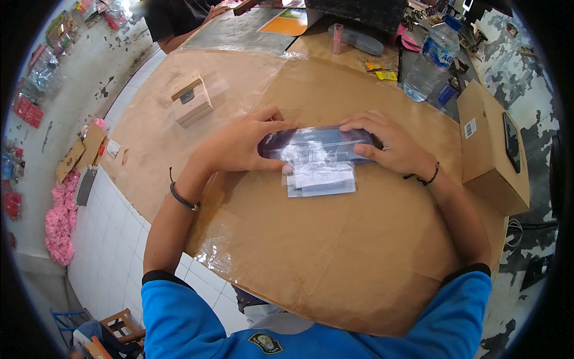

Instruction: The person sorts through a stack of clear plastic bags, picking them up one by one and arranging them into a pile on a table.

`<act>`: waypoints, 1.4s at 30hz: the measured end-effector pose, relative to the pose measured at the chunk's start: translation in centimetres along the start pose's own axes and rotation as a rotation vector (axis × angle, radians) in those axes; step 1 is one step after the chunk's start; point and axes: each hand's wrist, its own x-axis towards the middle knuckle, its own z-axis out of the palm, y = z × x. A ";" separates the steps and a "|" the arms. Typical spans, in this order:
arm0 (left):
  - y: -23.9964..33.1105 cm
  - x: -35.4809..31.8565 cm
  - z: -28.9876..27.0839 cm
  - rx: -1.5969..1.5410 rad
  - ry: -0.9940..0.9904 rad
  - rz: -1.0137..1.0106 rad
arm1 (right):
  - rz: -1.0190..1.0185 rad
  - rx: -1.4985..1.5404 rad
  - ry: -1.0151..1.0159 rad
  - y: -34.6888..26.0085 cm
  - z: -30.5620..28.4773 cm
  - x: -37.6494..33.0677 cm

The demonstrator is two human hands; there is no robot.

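Between my hands lies a long, dark item in shiny clear plastic wrap (317, 143), flat on the paper-covered table. Its exact kind is hidden by glare. My left hand (242, 142) grips the left end, fingers along the far edge and thumb along the near one. At the other end, my right hand (391, 142) curls its fingers over the far corner, thumb pressed on top. A small clear packet with folded white paper (323, 184) sticks out from the near edge of the wrapped item, close to my left thumb.
A small wooden box (194, 106) sits on clear plastic at the far left. On the right stand a cardboard box (487, 140) with a phone (511, 142) on it and a water bottle (427, 69). A grey elongated case (359, 42) lies at the back, near another person's arm (179, 39).
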 end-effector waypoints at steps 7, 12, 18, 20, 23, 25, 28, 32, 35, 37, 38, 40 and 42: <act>0.5 0.0 -0.5 -0.083 0.010 -0.042 | -0.003 0.042 0.011 0.5 0.1 0.2; 0.0 0.0 -0.5 -0.056 0.047 0.027 | -0.017 0.071 -0.031 1.0 -0.3 0.1; -0.6 0.2 -0.4 -0.095 0.028 0.043 | -0.064 -0.047 -0.082 0.1 -0.3 0.1; -0.5 0.1 -0.4 -0.085 0.022 0.041 | -0.067 -0.059 -0.091 -0.2 -0.3 0.1; 0.2 0.0 -0.4 -0.035 0.021 0.035 | -0.086 -0.059 -0.063 -0.3 -0.2 0.1; 1.0 -0.2 -0.7 0.025 0.022 0.061 | -0.111 -0.075 -0.027 0.0 0.2 0.2; 0.7 -0.1 -0.3 0.042 0.036 0.065 | -0.122 -0.084 -0.001 0.2 0.5 0.2; 0.9 0.1 -0.5 0.032 0.002 0.007 | -0.103 -0.081 -0.010 0.1 0.3 0.3; 0.7 0.0 -0.2 0.039 0.030 0.032 | -0.087 -0.068 -0.011 0.2 0.6 0.1; 0.5 0.0 0.1 0.030 0.044 0.043 | -0.093 -0.074 0.003 0.4 0.8 0.0; 0.5 -0.1 0.2 0.040 0.051 0.048 | -0.082 -0.066 -0.004 0.3 0.9 0.1; 0.5 -0.1 0.0 0.063 0.070 0.060 | -0.062 -0.057 -0.017 0.1 0.6 0.3; 0.5 -0.1 0.1 0.061 0.074 0.060 | -0.076 -0.061 -0.018 0.0 0.5 0.3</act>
